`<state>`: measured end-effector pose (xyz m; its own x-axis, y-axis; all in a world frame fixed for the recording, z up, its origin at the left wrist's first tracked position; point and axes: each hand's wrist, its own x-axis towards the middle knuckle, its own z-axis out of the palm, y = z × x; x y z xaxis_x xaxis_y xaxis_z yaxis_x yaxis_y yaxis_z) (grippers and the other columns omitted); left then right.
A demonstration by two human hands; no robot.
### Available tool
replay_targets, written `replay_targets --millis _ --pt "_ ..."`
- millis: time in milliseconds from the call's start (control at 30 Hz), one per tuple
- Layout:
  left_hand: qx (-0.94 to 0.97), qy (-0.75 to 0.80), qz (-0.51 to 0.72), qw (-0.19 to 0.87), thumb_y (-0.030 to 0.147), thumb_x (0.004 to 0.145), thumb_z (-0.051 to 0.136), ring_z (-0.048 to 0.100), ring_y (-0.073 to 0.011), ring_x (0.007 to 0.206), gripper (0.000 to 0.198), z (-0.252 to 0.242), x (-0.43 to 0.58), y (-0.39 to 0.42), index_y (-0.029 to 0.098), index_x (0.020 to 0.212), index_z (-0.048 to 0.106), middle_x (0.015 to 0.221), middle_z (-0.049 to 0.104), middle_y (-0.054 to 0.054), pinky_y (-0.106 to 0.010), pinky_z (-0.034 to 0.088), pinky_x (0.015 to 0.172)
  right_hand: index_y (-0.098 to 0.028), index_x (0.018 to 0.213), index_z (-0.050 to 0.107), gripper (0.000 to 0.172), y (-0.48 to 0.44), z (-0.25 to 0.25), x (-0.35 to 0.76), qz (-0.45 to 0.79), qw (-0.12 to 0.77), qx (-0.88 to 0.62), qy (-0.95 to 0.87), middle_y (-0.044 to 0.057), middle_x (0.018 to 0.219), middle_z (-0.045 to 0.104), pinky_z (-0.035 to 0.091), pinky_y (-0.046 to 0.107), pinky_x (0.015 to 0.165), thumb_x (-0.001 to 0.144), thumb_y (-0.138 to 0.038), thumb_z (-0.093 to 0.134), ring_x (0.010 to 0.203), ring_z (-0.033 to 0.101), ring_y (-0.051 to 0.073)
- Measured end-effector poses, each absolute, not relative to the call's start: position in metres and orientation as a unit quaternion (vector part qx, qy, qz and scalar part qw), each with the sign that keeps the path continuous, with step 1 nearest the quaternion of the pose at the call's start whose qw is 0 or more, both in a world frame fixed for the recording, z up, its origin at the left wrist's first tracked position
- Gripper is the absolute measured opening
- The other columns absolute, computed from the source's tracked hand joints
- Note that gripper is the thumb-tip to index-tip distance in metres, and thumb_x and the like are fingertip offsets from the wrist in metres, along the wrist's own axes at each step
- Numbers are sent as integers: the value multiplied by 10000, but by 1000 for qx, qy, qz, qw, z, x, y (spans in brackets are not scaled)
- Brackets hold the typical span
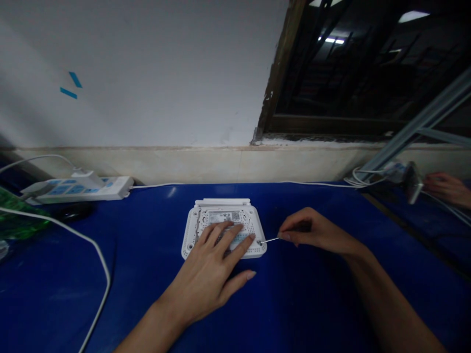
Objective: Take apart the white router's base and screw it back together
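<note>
Plainly, the left hand [215, 267] lay open, fingers flat on the upturned router [194, 230] near the worktop's [294, 304] back edge; firm pressure there should stop sliding. The right hand [312, 230] pinched a screwdriver [270, 239], tip seemingly in the near-right corner screw, best held square.

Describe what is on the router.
The left hand lies flat on the router; a thin tool touches its near right corner. The fingers cover part of its label.

An electronics workroom: a blue-covered bench [294, 304] against a bare white wall [147, 73], a white plastic router [221, 215] underside-up on it, a white power strip [84, 189] far left.
</note>
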<state>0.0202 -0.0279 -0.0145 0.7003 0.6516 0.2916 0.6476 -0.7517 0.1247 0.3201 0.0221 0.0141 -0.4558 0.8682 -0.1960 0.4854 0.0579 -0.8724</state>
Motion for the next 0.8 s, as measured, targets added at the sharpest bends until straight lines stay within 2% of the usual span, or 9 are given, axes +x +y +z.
replay_targets --millis 233,500,800 --pt "921 353 161 16 517 1044 462 409 -350 1403 575 -14 20 -27 242 1547 411 1537 484 -108 -588 397 1130 -178 813 804 300 26 10 319 477 194 -489 -704 21 655 679 412 251 551 818 -477 778 589 560 128" --pt "926 344 157 20 500 1031 497 406 -363 1396 525 -12 21 -29 345 1528 430 1552 445 -91 -620 392 1113 -193 812 805 277 25 10 318 473 195 -495 -702 16 660 687 412 246 541 822 -468 774 582 559 123" --pt "924 347 158 20 513 1029 492 433 -367 1377 505 -10 22 -28 355 1507 458 1533 464 -93 -627 408 1102 -196 817 809 303 24 15 332 449 205 -526 -692 26 688 703 432 259 560 795 -498 784 602 575 136"
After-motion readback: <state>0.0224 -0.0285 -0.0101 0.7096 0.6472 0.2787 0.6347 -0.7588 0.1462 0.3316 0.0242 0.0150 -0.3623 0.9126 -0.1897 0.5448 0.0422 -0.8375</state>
